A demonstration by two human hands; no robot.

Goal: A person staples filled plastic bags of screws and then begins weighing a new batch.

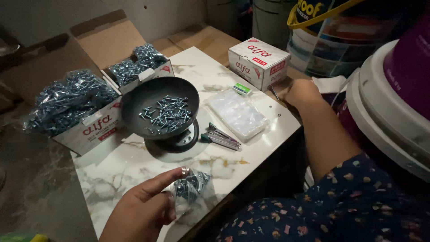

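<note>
Close in, the left hand [141, 208] pinches a small clear bag of screws [191, 186] between thumb and forefinger, fingers curled, ring on the forefinger. The bag hangs just over the near edge of the table, neck gathered in the pinch, which keeps the screws from spilling.

Right hand [302, 92] rests at the table's far right edge, beside the closed white carton [260, 62]. Seen from the back, knuckles up; how far it is open, or whether it has hold of anything, cannot be told.

Centre of table: a black scale pan [160, 107] on its round base, tilted a little, with a loose heap of screws lying in the dish. Likely set there within reach of both hands. Just right of the base lies a stapler [220, 136], then a flat stack of empty clear bags [237, 113], with a small green-and-white box [242, 89] beyond it. Everything sits close around the pan.

Left side: two open white cartons [92, 125] holding bulging plastic sacks of screws, standing on flattened cardboard [96, 36].

Surface: white marble-pattern tabletop [116, 168], low, over a grey floor. Room is dim; paint buckets [331, 36] stand behind, a purple-and-white tub at far right. Floral sleeve [322, 210] covers the right arm.
</note>
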